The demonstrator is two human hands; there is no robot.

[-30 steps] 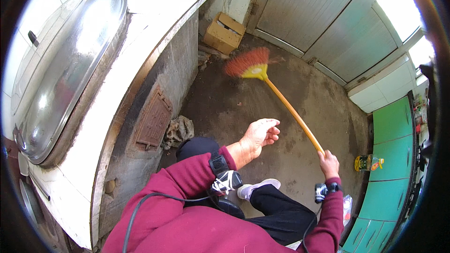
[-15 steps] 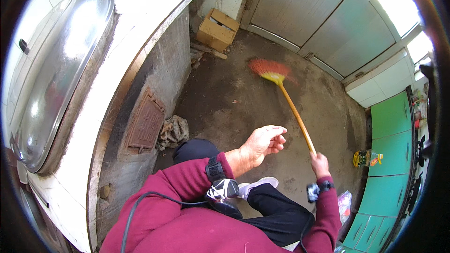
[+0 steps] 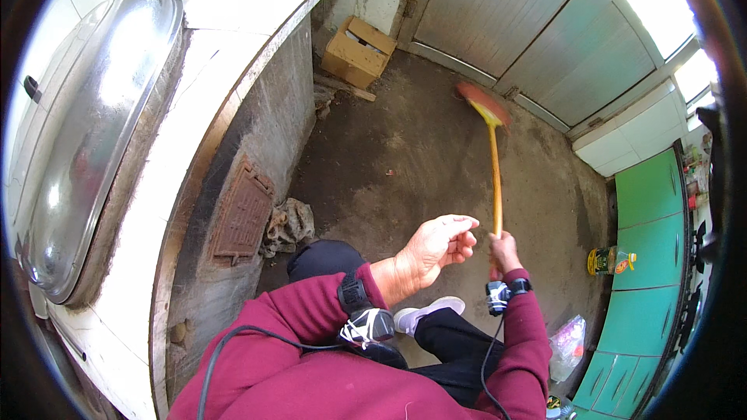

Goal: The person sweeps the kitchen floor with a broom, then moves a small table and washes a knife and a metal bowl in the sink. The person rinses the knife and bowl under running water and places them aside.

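The broom (image 3: 493, 157) stretched across the dirt floor (image 3: 405, 155), its red bristles near the door (image 3: 537, 23). I had my right hand (image 3: 504, 251) clamped on its handle, while my left hand (image 3: 437, 246) hung loosely curled and empty beside it.

- The broom head (image 3: 484, 103) is motion-blurred, so its bristles cannot be made out.
- The right hand (image 3: 505, 251) covers the broom handle's top end.
- The metal lid (image 3: 85, 132) is cut off at the picture's left rim.
- The small bottle (image 3: 609, 260) by the green cabinet (image 3: 650, 264) is too small to identify.
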